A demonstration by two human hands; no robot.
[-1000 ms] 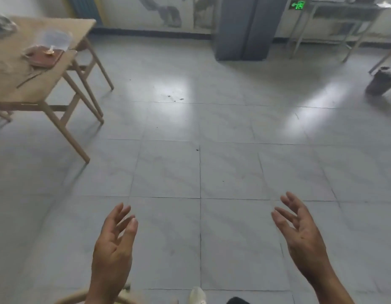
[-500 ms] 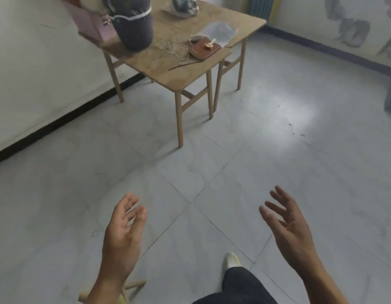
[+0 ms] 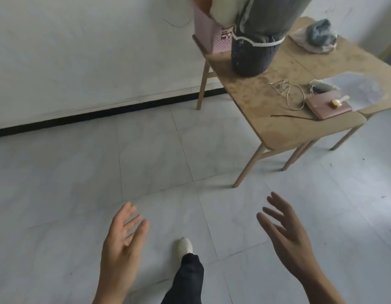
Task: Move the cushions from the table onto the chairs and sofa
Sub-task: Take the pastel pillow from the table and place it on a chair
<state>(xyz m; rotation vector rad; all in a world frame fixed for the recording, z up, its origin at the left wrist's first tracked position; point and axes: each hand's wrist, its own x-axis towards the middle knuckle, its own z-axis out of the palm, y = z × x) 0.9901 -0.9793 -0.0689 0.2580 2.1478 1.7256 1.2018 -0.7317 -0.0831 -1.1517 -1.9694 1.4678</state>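
A single head-worn wide-angle view looks forward and steeply down at the tiled floor, with the wooden table near, upper right.

1. The left hand and right hand hang empty, fingers spread, over the pale tiled floor.
2. A wooden counter stands at upper right.
3. On it a dark perforated basket holds a rolled grey cushion, just beside a pink basket.

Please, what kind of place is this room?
Probably a plain indoor room, perhaps a workroom or storeroom: pale tiled floor, bare white wall, and a worn wooden table holding baskets and odds and ends.
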